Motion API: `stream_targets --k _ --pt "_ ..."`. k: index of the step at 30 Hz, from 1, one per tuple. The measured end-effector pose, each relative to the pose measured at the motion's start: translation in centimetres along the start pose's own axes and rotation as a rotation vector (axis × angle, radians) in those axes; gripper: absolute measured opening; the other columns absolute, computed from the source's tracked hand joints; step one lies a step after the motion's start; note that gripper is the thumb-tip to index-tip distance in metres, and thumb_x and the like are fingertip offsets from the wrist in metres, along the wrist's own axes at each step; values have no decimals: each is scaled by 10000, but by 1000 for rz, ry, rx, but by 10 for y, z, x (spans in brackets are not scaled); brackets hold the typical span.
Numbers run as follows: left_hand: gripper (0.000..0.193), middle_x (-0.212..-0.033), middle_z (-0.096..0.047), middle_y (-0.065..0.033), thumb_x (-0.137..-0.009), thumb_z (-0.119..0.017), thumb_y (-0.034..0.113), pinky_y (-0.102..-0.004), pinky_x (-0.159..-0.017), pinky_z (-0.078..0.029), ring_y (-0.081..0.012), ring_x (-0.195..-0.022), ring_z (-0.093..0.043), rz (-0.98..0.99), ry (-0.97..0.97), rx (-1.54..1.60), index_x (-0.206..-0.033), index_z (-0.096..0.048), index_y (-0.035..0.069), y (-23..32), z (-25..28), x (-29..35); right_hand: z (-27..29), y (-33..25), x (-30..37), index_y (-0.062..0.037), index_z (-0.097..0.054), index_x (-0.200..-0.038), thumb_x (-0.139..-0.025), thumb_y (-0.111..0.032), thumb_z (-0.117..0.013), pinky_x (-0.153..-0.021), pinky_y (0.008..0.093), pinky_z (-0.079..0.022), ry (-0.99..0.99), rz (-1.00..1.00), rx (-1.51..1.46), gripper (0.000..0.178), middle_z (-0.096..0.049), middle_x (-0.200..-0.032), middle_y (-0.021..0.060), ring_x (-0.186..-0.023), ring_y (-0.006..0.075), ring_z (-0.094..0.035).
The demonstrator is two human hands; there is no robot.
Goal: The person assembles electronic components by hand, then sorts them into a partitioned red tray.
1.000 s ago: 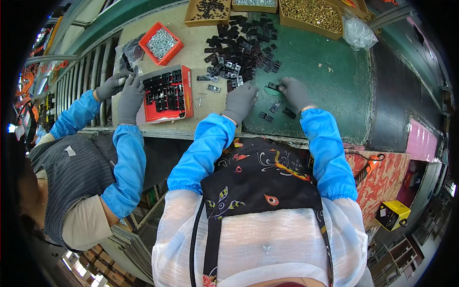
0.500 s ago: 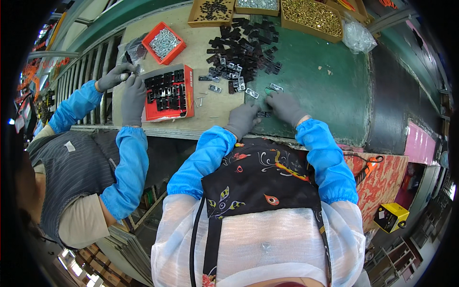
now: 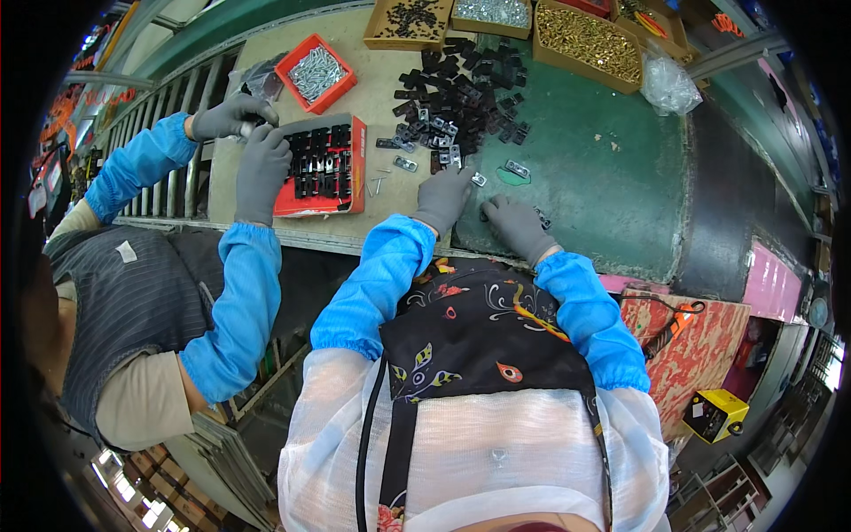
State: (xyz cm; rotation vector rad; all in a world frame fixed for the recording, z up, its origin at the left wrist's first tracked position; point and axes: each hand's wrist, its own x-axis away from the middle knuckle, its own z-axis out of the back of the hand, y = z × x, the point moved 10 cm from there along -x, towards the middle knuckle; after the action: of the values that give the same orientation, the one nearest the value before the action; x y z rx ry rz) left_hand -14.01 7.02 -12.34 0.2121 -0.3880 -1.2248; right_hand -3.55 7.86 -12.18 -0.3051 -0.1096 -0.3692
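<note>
Now | silver clip (image 3: pixel 480 179) beside left grip (image 3: pixel 442 199), fingertip end | clasped or released: cannot tell

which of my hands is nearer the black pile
Left hand, at the near edge of the black pile; the right hand is farther right, nearer the body.

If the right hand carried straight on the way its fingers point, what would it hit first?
Most likely the left hand, ahead and to the left of the right hand. The silver clip looks slightly off that line; depth is hard to judge here.
</note>
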Motion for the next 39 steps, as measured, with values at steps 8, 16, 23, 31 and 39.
stream_targets --k 8,16,23,31,39 --pt "308 -970 -577 -83 -857 -572 222 -397 -704 -495 -289 -860 -601 5 181 154 -1163 -546 204 -17 20 10 49 34 -15 -119 -560 -1090 -822 -94 -528 -756 425 -500 105 -132 -173 271 -552 -1021 124 -938 306 -584" --pt "281 -937 -599 -101 -796 -617 194 -430 -678 -504 -289 -865 -617 -123 33 -97 -1072 -571 166 19 15 -16 73 129 -65 -215 -572 -1162 -822 -42 -487 -813 409 -496 278 -304 53 391 -557 -1069 94 -1013 289 -574" --pt "239 -903 -617 -92 -787 -623 293 -412 -703 -507 -276 -867 -634 28 -158 4 -964 -632 133 20 12 -30 47 132 -43 -194 -589 -1153 -806 -98 -568 -806 413 -493 162 -303 -159 361 -569 -1026 105 -959 308 -588" --pt "250 -887 -630 -90 -783 -639 332 -393 -690 -507 -283 -827 -635 -73 -34 -24 -919 -637 122 76 13 -94 29 174 -18 -122 -559 -1213 -793 -52 -623 -784 351 -499 284 -526 -825 431 -636 -999 117 -890 258 -623" --pt "236 -890 -634 -101 -796 -647 315 -408 -692 -505 -288 -837 -641 12 -199 -183 -910 -622 109 70 -12 -104 26 182 -7 -70 -595 -1148 -811 -102 -629 -769 318 -496 445 -563 -1050 341 -633 -940 101 -870 216 -611"
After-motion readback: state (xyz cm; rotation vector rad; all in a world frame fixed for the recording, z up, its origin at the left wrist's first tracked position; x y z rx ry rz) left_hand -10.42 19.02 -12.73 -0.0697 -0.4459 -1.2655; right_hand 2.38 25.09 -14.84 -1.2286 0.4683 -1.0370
